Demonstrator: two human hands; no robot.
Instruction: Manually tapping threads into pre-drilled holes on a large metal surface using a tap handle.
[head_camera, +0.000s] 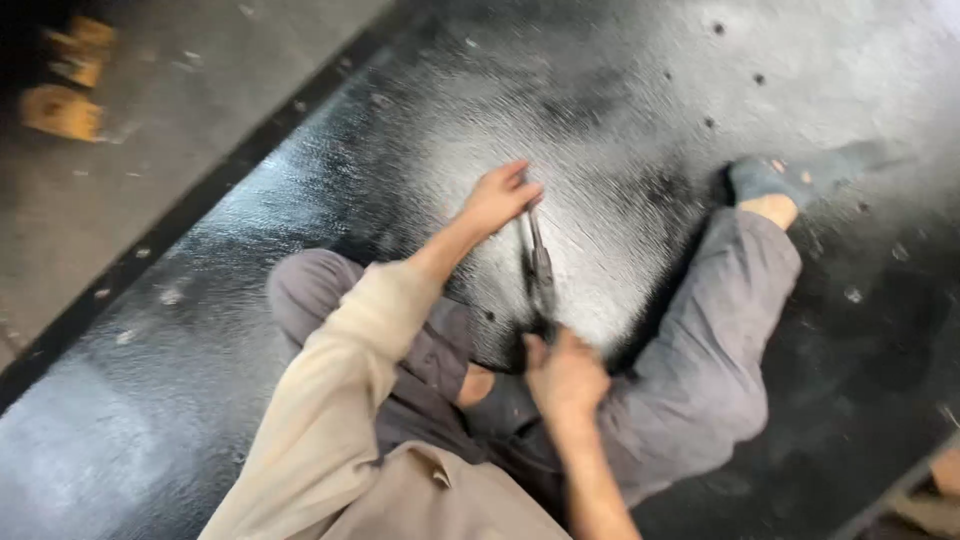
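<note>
I sit on a big dark, shiny metal sheet (620, 110) with my legs in grey trousers spread over it. A long, slim dark metal tool (540, 265) lies on the sheet between my hands; blur hides what kind it is. My left hand (498, 197), at the end of a beige sleeve, grips its far end. My right hand (566, 376) closes around its near end, just in front of my lap. My foot in a grey sock (765, 180) rests on the sheet to the right of the tool.
The sheet's black edge (200, 215) runs diagonally on the left, with grey concrete floor (150, 120) beyond it. Yellowish blocks (62, 108) lie at the top left. Small dark holes (757, 78) dot the sheet's far right. A blurred foot or shoe (935, 495) shows at the bottom right.
</note>
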